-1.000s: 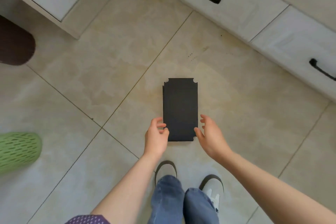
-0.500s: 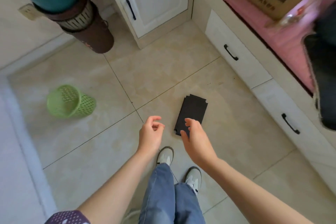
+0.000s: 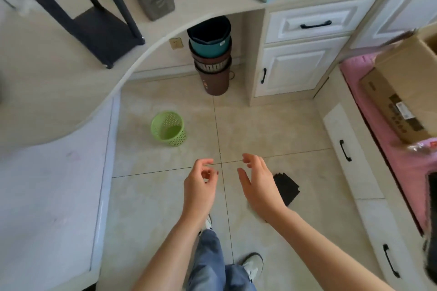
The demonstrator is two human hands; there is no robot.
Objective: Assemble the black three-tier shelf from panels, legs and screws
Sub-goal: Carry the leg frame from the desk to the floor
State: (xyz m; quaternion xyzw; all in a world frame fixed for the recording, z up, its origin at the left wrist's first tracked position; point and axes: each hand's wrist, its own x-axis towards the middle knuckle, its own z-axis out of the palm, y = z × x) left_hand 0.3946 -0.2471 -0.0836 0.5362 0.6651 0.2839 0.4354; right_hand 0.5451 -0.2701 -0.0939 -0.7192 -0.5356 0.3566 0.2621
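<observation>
I am holding nothing: my left hand (image 3: 201, 186) is hanging loosely curled, my right hand (image 3: 259, 186) relaxed and spread. The black panel (image 3: 287, 188) is lying flat on the floor just beyond my right palm, its long axis slanting away rightward; my right is nearer.

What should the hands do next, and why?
Probably reach for another shelf part. Both the left hand and right hand hold nothing, and only one black panel lies on the floor, with no legs or screws beside it.
</observation>
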